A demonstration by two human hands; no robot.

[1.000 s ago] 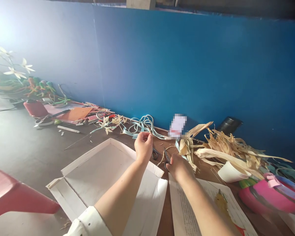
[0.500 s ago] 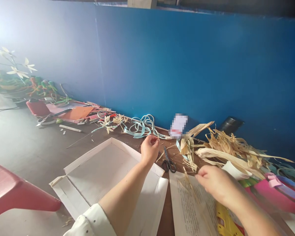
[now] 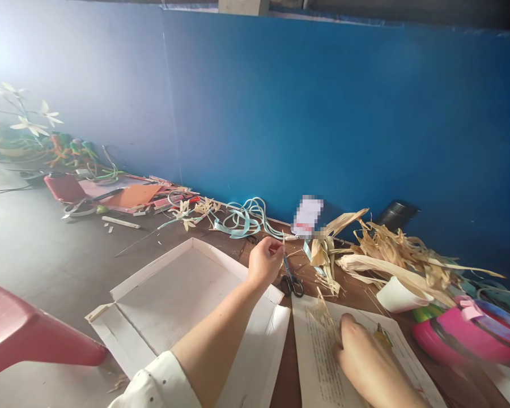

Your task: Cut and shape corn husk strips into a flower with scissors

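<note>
My left hand [image 3: 267, 262] is closed in a pinch on a thin straw-coloured strip [image 3: 283, 242] that pokes up from the fingertips, just beyond the white box lid. Scissors [image 3: 292, 285] with dark handles lie beside that wrist. My right hand [image 3: 365, 357] is low over a printed sheet [image 3: 317, 362], its back toward me and its fingers curled downward. A yellow glue gun [image 3: 385, 338] shows partly at its far side; the rest is covered, and whether the fingers grip it is hidden. Pale husk scraps [image 3: 321, 311] lie left of this hand.
A shallow white box lid [image 3: 174, 294] lies at centre left. Dried corn husks [image 3: 391, 255], a white cup [image 3: 402, 296] and a pink container [image 3: 463, 337] stand at right. Pale blue ribbon [image 3: 238, 226] coils near the blue wall [image 3: 323, 113]. A pink stool [image 3: 29, 334] juts in at left.
My right hand has dropped toward me, over where the glue gun's yellow body showed. My left hand has shifted slightly right, and its thin strip now shows clearly.
</note>
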